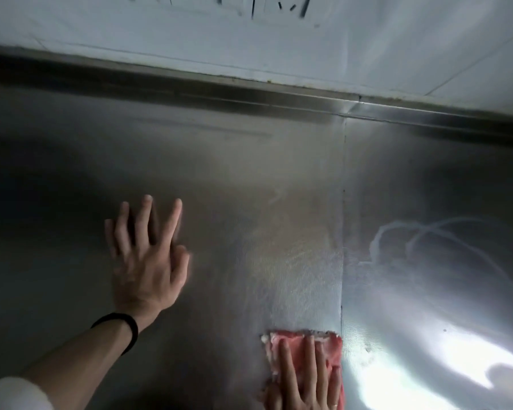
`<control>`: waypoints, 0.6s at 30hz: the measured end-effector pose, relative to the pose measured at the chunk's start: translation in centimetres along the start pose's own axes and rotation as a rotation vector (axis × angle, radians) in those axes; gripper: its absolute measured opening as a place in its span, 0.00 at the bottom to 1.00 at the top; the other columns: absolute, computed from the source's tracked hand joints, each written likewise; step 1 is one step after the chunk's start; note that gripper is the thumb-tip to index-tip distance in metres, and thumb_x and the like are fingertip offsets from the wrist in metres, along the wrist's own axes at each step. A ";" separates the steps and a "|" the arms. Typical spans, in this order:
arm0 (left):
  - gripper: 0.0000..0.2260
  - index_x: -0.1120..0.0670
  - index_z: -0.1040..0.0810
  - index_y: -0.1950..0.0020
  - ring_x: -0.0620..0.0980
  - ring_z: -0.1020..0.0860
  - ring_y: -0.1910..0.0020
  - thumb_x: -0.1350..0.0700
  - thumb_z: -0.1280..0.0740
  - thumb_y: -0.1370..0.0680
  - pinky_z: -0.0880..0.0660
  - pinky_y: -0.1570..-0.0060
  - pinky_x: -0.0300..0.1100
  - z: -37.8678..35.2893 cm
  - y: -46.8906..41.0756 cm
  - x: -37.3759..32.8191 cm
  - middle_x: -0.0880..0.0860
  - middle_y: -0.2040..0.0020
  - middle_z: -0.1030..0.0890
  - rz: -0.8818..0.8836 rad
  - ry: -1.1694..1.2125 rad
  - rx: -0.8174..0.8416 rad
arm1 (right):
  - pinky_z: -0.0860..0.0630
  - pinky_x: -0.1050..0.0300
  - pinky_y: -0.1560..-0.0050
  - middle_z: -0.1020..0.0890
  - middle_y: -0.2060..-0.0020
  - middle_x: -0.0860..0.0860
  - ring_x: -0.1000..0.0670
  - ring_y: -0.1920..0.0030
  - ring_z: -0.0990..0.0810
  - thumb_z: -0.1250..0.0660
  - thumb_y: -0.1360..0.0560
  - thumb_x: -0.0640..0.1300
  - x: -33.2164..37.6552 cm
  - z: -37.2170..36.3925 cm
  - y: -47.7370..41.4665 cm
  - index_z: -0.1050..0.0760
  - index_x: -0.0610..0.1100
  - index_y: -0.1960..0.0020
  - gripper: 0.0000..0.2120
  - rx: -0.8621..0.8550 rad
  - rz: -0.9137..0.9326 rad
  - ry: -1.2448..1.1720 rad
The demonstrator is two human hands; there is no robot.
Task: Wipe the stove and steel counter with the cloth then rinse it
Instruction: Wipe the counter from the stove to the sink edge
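A pink cloth lies flat on the steel counter near the bottom edge of the view. My right hand presses on it with straight fingers, and part of the hand is cut off by the frame. My left hand rests flat on the bare steel to the left, fingers spread, with a black band on its wrist. A line of foam and crumbs sits along the cloth's far edge. No stove is in view.
A vertical seam splits the counter into two panels just right of the cloth. White wipe streaks mark the right panel. A raised steel back ledge runs along the far side, below a white tiled wall.
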State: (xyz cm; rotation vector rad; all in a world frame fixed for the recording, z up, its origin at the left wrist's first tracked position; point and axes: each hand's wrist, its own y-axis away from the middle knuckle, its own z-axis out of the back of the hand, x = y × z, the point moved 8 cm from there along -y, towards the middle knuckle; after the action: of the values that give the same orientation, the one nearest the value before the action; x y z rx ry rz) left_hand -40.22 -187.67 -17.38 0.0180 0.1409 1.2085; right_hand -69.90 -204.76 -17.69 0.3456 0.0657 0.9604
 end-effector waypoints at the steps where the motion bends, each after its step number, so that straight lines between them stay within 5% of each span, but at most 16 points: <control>1: 0.34 0.44 0.41 0.15 0.71 0.45 0.19 0.47 0.41 0.23 0.50 0.21 0.70 0.0 0.0 0.0 0.61 0.17 0.42 -0.002 0.003 0.003 | 0.34 0.32 0.28 0.38 0.17 0.45 0.38 0.25 0.29 0.47 0.19 0.61 0.4 1.1 -2.0 0.37 0.57 0.18 0.29 -0.043 0.048 -0.032; 4: 0.34 0.44 0.41 0.15 0.71 0.45 0.19 0.47 0.42 0.23 0.50 0.22 0.71 -0.1 -0.1 0.1 0.61 0.17 0.42 -0.002 0.009 0.006 | 0.43 0.30 0.22 0.47 0.15 0.44 0.35 0.18 0.41 0.44 0.19 0.59 1.4 4.2 -11.3 0.45 0.55 0.15 0.33 -0.042 0.173 -0.132; 8: 0.34 0.44 0.42 0.15 0.71 0.44 0.19 0.46 0.43 0.23 0.49 0.22 0.71 -0.2 -0.2 0.1 0.61 0.17 0.42 -0.007 0.000 0.007 | 0.57 0.34 0.18 0.53 0.14 0.44 0.40 0.15 0.54 0.55 0.19 0.65 3.7 9.4 -26.5 0.53 0.57 0.14 0.35 -0.033 0.118 -0.139; 12: 0.34 0.43 0.42 0.15 0.70 0.44 0.19 0.46 0.43 0.23 0.50 0.21 0.70 -0.2 -0.2 0.0 0.61 0.17 0.42 -0.005 -0.006 0.012 | 0.64 0.35 0.18 0.57 0.14 0.45 0.41 0.15 0.59 0.51 0.14 0.60 6.3 11.1 -35.5 0.57 0.60 0.15 0.30 -0.048 0.108 -0.187; 18: 0.34 0.44 0.41 0.15 0.70 0.44 0.19 0.47 0.40 0.23 0.50 0.21 0.70 0.2 -0.2 -0.1 0.61 0.17 0.42 0.003 0.007 0.027 | 0.60 0.38 0.17 0.54 0.14 0.46 0.44 0.15 0.58 0.49 0.14 0.61 9.7 8.2 -25.6 0.56 0.60 0.15 0.31 -0.097 0.222 -0.088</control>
State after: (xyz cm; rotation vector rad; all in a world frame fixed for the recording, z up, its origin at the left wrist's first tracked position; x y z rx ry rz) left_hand -40.07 -187.77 -17.24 0.0376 0.1633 1.2099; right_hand -42.40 -212.42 -17.16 0.3098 -0.1013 1.1621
